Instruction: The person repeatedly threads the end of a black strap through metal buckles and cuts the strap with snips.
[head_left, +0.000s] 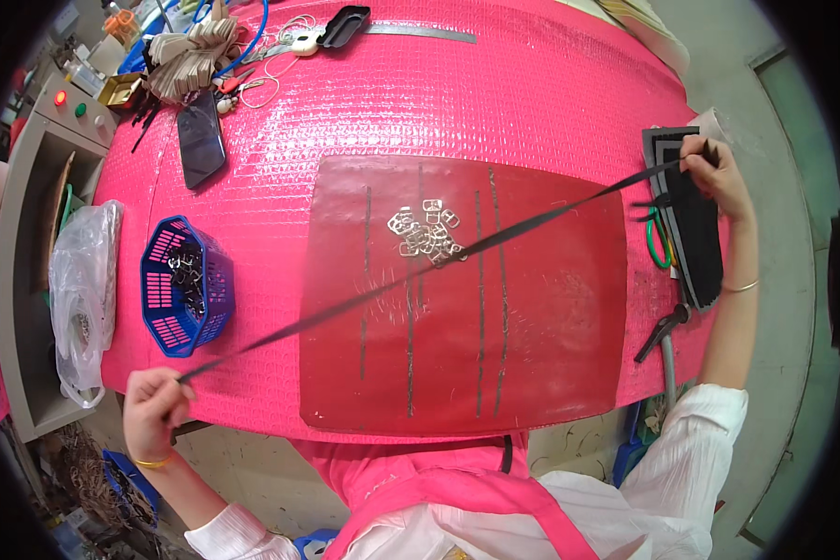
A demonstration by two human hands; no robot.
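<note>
A long dark strap (364, 295) is stretched on a slant between my two hands. My left hand (155, 401) grips one end at the table's near left edge, below a blue plastic basket (189, 286). The other end is pinched in my right hand (712, 174), raised at the far right over black sheet pieces (689, 219). Beneath the strap lies a dark red mat (560, 308) marked with several dark lines. On the mat sits a pile of small silver metal buckles (427, 230), partly crossed by the strap. Small black pieces (186, 271) lie inside the basket.
A pink sheet (532, 93) covers the table. At the back left are a phone (201, 140), a bundle of pale strips (191, 58), cords and a metal ruler (420, 34). Green-handled scissors (661, 241) and a black-handled tool (664, 331) lie right; a plastic bag (82, 289) hangs left.
</note>
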